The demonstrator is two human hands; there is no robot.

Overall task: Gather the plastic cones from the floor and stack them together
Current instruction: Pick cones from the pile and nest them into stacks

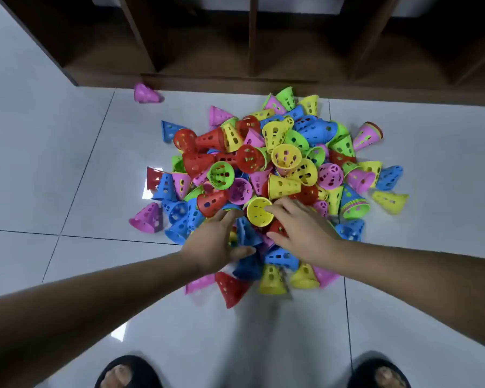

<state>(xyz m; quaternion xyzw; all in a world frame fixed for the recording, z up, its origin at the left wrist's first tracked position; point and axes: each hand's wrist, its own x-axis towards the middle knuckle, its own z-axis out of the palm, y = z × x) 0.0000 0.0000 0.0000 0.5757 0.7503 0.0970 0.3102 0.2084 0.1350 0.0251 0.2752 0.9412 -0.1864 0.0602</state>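
Both hands reach into the pile of cones (266, 169) on the tiled floor (67, 169). Left hand (216, 242) is spread wide, fingers and thumb either side of a blue cone (247, 232); whether it grips is unclear. Right hand (300, 231) lies loosely open, fingertips resting on the rim of a yellow cone (259, 217).

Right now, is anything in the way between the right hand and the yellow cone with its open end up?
Nothing visible. The right hand touches the rim of the yellow cone. A blue cone and a red cone sit close beside it.
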